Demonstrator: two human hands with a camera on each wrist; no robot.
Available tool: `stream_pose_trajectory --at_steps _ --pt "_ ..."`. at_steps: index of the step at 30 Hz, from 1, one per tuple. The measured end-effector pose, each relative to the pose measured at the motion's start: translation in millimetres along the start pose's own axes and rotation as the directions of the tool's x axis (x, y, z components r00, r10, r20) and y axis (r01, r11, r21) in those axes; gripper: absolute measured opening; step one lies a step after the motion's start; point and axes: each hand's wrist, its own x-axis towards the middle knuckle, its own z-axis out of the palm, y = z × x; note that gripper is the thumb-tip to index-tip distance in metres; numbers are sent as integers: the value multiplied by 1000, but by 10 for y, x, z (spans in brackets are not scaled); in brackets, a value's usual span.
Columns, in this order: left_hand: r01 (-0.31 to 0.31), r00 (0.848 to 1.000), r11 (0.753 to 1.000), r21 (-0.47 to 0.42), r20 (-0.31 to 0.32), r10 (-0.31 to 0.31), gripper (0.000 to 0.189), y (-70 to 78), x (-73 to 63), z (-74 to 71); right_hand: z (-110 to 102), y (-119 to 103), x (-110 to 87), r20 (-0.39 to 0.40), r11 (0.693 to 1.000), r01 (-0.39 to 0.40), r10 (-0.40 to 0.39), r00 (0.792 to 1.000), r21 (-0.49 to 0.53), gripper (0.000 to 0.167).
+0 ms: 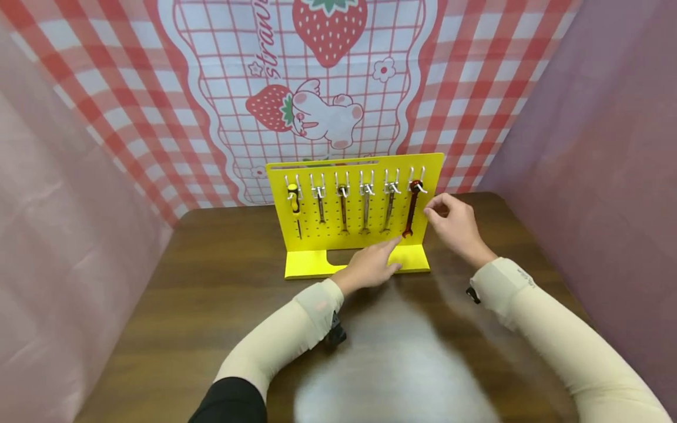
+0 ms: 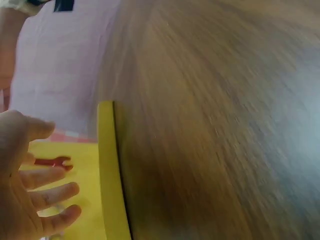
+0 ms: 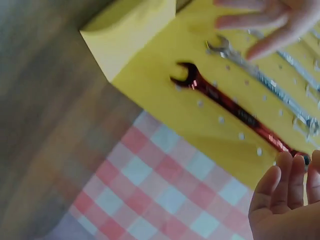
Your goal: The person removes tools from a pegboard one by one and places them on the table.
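Observation:
A yellow pegboard stand holds a row of hanging tools. On its rightmost hook hangs a red wrench, its open end pointing down. My left hand is in front of the board's foot, fingers extended, the index fingertip near the wrench's lower end; whether it touches cannot be told. Beside the board's right edge is my right hand, fingers loosely bent and holding nothing. In the right wrist view those fingers are close to the upper end of the red wrench.
Several silver wrenches hang left of the red one, and a yellow-and-black screwdriver is on the leftmost hook. The stand is on a brown wooden table. Behind rises a red checked strawberry cloth, with plain curtains at both sides.

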Motion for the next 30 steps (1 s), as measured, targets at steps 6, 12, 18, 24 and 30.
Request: stream_pose_trajectory --at_steps 6,12,18,24,30 --pt "73 996 997 33 53 -74 74 88 174 117 -36 -8 247 -36 998 58 -58 998 5 18" --pt "161 987 987 -23 -2 -161 73 132 335 147 -93 7 466 -15 993 114 -114 993 -20 23" --pt "212 969 960 -184 -86 -230 60 137 458 183 -58 46 513 -10 993 116 -116 993 -3 21" --pt "201 968 948 -246 -101 -232 54 139 515 241 -22 54 513 -13 997 69 -69 998 38 21" --pt "196 965 938 -286 -113 -236 44 100 553 259 13 55 517 34 994 -4 0 999 113 23"
